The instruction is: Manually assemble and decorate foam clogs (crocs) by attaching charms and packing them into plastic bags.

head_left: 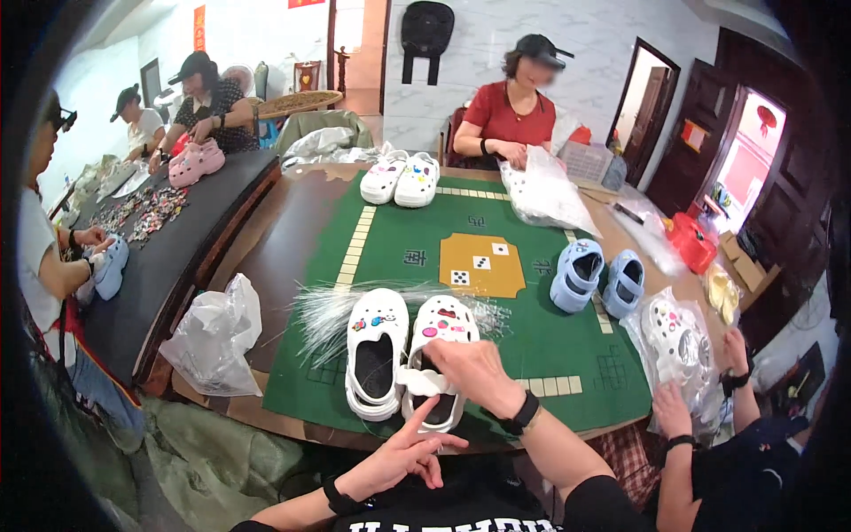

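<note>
the white clog point(449, 317) on the right of a pair stands at the near edge of the green mat point(550, 341), toe pointing away from the wearer, with colourful charms on its upper. the left hand point(412, 454) is nearest: its index finger stretches up to the clog's heel strap point(425, 383), the other fingers are loosely bent, and it is not grasping anything. the right hand point(479, 376) comes over the clog's opening with its fingers bent down at the strap; their tips are hidden, so i cannot tell whether they pinch it. the second white clog point(376, 310) stands just beside, to the left, also carrying charms. to the right, a co-worker's two hands are at a white clog in clear plastic point(678, 341).

just past the pair, thin clear filaments point(332, 312) lie spread on the mat. a crumpled plastic bag point(217, 341) rests near the table's left edge. farther in, two light blue clogs point(578, 277) stand on the right, near an ochre panel point(496, 282) showing dice faces. at the far edge, another charm-covered white pair point(402, 182) stands near a person in red point(507, 120), whose hands are at a plastic bag. on the dark table to the left, loose charms point(146, 213) lie before a pink clog point(195, 165).
</note>
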The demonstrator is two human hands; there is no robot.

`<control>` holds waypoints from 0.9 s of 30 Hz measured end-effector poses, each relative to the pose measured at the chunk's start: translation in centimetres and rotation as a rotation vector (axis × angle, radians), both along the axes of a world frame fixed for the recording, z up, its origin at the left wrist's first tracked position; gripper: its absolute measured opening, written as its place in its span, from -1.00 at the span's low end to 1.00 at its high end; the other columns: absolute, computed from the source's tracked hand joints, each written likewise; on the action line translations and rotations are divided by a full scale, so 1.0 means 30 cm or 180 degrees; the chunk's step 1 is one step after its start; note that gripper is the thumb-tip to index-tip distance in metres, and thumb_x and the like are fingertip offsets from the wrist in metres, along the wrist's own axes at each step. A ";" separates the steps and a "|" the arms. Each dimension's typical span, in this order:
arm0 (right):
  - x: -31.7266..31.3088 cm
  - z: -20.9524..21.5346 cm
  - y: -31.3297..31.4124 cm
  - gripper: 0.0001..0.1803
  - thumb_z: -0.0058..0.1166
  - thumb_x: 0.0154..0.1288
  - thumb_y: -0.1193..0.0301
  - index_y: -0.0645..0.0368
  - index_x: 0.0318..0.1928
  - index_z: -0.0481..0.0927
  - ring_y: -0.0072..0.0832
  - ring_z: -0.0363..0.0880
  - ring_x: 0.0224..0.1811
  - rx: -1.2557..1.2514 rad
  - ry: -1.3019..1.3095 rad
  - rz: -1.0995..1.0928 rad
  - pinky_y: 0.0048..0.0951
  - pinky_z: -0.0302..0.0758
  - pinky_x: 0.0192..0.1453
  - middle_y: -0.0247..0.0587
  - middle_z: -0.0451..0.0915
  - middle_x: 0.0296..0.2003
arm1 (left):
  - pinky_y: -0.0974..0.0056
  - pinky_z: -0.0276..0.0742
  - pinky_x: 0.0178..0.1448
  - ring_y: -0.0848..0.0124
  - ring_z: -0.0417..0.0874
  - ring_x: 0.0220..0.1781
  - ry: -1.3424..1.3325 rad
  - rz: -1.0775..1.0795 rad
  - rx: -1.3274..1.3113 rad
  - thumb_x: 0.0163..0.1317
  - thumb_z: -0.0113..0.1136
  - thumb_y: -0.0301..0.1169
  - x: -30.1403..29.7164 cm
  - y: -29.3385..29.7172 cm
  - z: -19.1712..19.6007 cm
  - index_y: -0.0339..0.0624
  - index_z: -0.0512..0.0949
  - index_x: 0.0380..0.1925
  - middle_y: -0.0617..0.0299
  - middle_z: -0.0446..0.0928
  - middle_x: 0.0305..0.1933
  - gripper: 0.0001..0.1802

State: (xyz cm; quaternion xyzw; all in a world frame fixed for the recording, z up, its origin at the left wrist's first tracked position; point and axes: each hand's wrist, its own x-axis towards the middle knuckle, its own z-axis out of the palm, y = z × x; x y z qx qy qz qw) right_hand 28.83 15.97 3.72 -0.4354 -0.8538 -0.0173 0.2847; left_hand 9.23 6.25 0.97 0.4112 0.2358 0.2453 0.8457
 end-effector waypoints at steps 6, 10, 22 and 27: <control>0.051 0.031 0.009 -0.80 0.06 0.38 0.29 0.14 -0.20 0.65 -0.18 0.57 -0.50 -0.1627 0.0529 0.0510 -0.28 0.47 -0.37 -0.03 0.57 -0.51 | 0.38 0.68 -0.19 0.35 0.70 -0.25 -0.0343 0.0182 -0.0021 0.55 -0.19 -0.41 0.059 0.014 -0.025 0.22 -0.48 0.52 -0.21 0.37 0.33 -0.19; 0.099 0.045 0.052 -0.58 0.05 0.44 0.13 0.26 -0.33 0.67 -0.55 0.47 -0.51 -0.3152 0.1204 0.0238 -0.48 0.41 -0.38 -0.34 0.57 -0.57 | 0.37 0.68 -0.18 0.35 0.70 -0.26 -0.0423 0.0074 -0.0117 0.54 -0.18 -0.41 0.083 0.040 -0.021 0.19 -0.42 0.52 -0.14 0.39 0.33 -0.21; 0.088 0.058 0.067 -0.75 0.04 0.44 0.33 0.26 -0.27 0.64 -0.73 0.40 -0.48 -0.3416 0.1300 0.0588 -0.59 0.34 -0.40 -0.47 0.48 -0.56 | 0.30 0.70 -0.10 0.23 0.74 -0.13 -0.0017 0.0975 0.0138 0.53 -0.13 -0.36 0.127 0.045 -0.035 -0.27 0.16 0.36 0.00 0.44 0.27 -0.53; 0.098 0.062 0.057 -0.75 0.11 0.38 0.31 0.27 -0.30 0.64 -0.70 0.41 -0.52 -0.2850 0.1027 0.0534 -0.53 0.35 -0.43 -0.39 0.51 -0.59 | 0.30 0.69 -0.25 0.31 0.73 -0.28 0.0170 0.0916 -0.0147 0.49 0.00 -0.31 0.108 0.042 -0.045 -0.27 0.39 0.00 0.09 0.56 -0.22 -0.74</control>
